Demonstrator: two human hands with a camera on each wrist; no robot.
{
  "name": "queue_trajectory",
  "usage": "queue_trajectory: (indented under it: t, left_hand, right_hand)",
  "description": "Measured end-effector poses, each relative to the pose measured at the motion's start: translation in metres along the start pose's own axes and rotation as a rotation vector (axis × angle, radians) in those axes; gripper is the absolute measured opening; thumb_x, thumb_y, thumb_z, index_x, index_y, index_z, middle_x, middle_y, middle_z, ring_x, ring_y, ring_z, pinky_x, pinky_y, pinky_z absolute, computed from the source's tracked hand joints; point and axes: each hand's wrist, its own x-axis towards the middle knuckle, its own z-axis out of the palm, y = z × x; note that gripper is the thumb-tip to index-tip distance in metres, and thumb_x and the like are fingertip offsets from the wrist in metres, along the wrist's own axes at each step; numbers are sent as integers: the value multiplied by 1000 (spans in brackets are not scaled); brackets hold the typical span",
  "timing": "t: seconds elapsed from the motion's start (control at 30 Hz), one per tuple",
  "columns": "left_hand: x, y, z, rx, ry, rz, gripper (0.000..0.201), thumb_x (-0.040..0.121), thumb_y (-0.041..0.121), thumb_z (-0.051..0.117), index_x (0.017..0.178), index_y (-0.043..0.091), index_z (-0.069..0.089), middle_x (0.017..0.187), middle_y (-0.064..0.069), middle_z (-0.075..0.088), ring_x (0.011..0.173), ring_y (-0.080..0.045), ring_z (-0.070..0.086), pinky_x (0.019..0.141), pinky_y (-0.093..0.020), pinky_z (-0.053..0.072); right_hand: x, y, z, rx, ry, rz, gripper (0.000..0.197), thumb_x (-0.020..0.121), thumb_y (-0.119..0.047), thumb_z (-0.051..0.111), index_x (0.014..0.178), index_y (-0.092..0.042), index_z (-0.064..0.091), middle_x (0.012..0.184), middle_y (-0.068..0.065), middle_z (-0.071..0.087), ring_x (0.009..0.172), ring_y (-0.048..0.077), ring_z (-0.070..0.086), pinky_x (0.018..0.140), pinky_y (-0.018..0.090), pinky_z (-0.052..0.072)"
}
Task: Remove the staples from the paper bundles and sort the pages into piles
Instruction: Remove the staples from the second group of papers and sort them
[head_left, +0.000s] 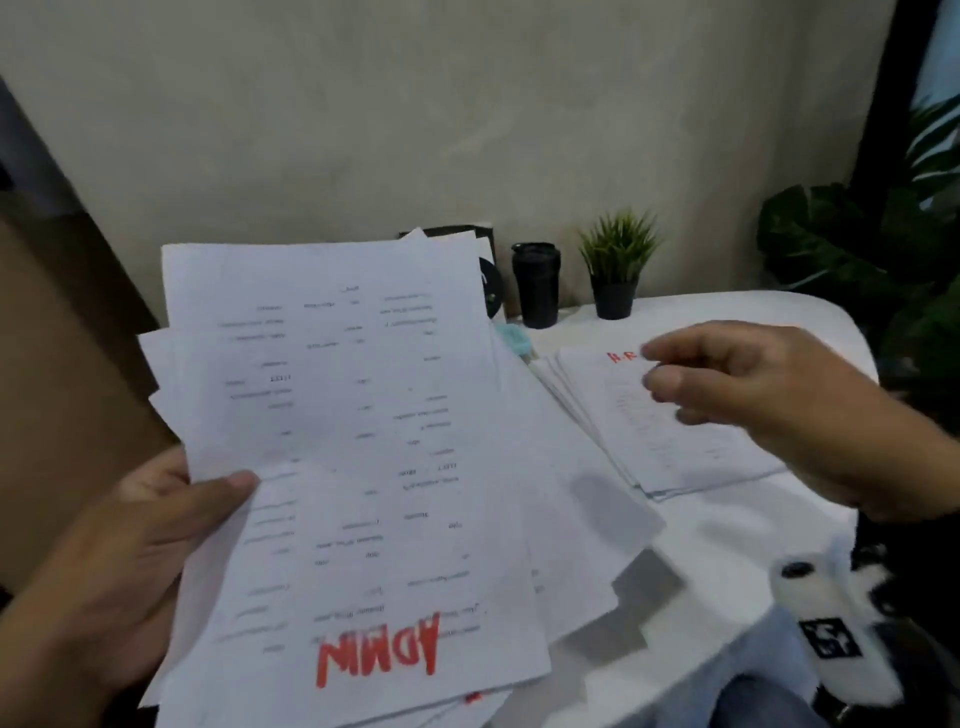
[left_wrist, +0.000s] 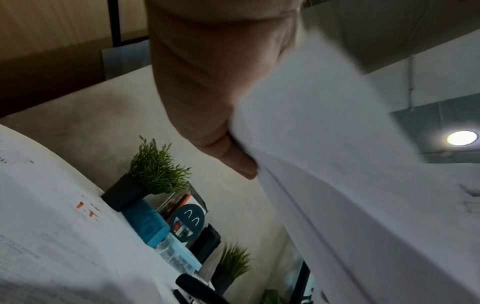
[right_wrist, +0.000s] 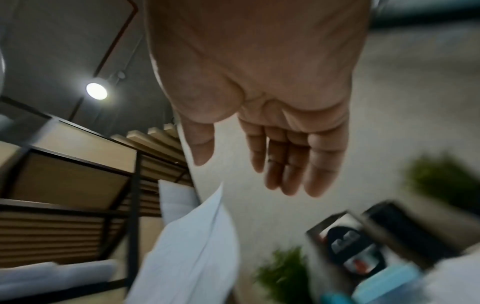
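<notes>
My left hand (head_left: 156, 525) grips a fanned bundle of white printed pages (head_left: 353, 467) above the table, thumb on top; the front sheet bears "ADMIN" in red marker, upside down to me. In the left wrist view the fingers (left_wrist: 228, 152) curl behind the sheets (left_wrist: 350, 185). A flat pile of pages with red lettering (head_left: 665, 426) lies on the white table (head_left: 727, 530) at the right. My right hand (head_left: 670, 369) hovers over that pile, fingers relaxed and holding nothing. The right wrist view shows the empty palm (right_wrist: 259, 82) and loosely straight fingers (right_wrist: 285, 164).
At the back of the table stand a black tumbler (head_left: 536, 283), a small potted plant (head_left: 615, 270) and a framed picture (head_left: 488, 275). A larger leafy plant (head_left: 857, 249) fills the right corner. A blue stapler (left_wrist: 145, 224) lies near the pots. A brown panel (head_left: 62, 364) stands at left.
</notes>
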Motion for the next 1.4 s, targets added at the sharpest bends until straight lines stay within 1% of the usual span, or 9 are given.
queue_trajectory:
  t: [0.17, 0.43, 0.53, 0.67, 0.8, 0.9, 0.97, 1.1, 1.4]
  left_hand:
    - [-17, 13, -24, -50, 22, -6, 27, 85, 11, 59, 100, 10, 81, 108, -25, 78, 81, -45, 78, 69, -59, 63]
    - [-37, 9, -71, -173, 189, -54, 32, 100, 13, 53, 87, 9, 82, 103, -21, 79, 77, -40, 78, 73, -63, 61]
    - [-36, 3, -63, -226, 177, -100, 34, 92, 17, 58, 120, 3, 72, 121, -25, 74, 106, -48, 71, 107, -68, 44]
    - [-33, 0, -47, -279, 106, -104, 47, 88, 20, 60, 131, 3, 64, 124, -26, 72, 111, -51, 67, 110, -72, 38]
    - [-26, 7, -34, -261, 83, -70, 42, 93, 16, 55, 133, 4, 64, 128, -28, 70, 103, -46, 72, 94, -65, 55]
    - [-18, 21, -13, -81, 151, 66, 20, 102, 7, 51, 110, 4, 69, 107, -18, 79, 81, -28, 78, 69, -37, 65]
    - [-7, 39, 3, 71, 270, 209, 17, 98, 8, 54, 89, 18, 65, 82, 1, 78, 73, -17, 72, 67, -29, 56]
    - [13, 67, 25, 220, 407, 480, 5, 98, 13, 46, 99, 17, 49, 95, 4, 62, 84, -13, 58, 69, -28, 48]
    - [19, 15, 10, 158, 470, 414, 13, 99, 11, 47, 108, 8, 56, 86, 3, 54, 76, -13, 47, 54, -17, 42]
  right_hand:
    - [8, -55, 75, 100, -486, 113, 17, 84, -16, 78, 101, -19, 76, 95, -2, 79, 85, 18, 76, 76, 32, 60]
    - [-1, -87, 97, 403, -322, 229, 23, 97, -15, 60, 107, 0, 73, 102, 19, 77, 90, 38, 74, 86, 51, 60]
    - [-13, -95, 107, 399, -298, 217, 24, 98, -16, 59, 103, 2, 73, 97, 19, 77, 78, 32, 74, 75, 44, 64]
    - [-20, -95, 117, 418, -287, 182, 42, 102, -33, 50, 101, 2, 73, 91, 11, 79, 73, 21, 76, 63, 30, 62]
    - [-10, -94, 116, 233, -307, 117, 49, 96, -60, 44, 106, -19, 71, 91, -12, 79, 88, 3, 73, 90, 28, 58]
    - [6, -106, 119, 387, -462, 24, 52, 91, -48, 55, 129, -14, 64, 125, 0, 71, 118, 17, 66, 110, 43, 45]
    - [24, -115, 118, 305, -384, -52, 34, 92, -26, 66, 121, -9, 68, 119, 7, 74, 109, 24, 70, 100, 45, 52]
    - [50, -135, 121, 283, -82, -227, 23, 83, 9, 55, 100, 1, 69, 79, 5, 76, 68, 21, 70, 60, 26, 53]
    - [60, -63, 167, 442, 8, -214, 15, 83, 0, 69, 96, -8, 70, 101, 13, 76, 91, 25, 73, 82, 45, 61]
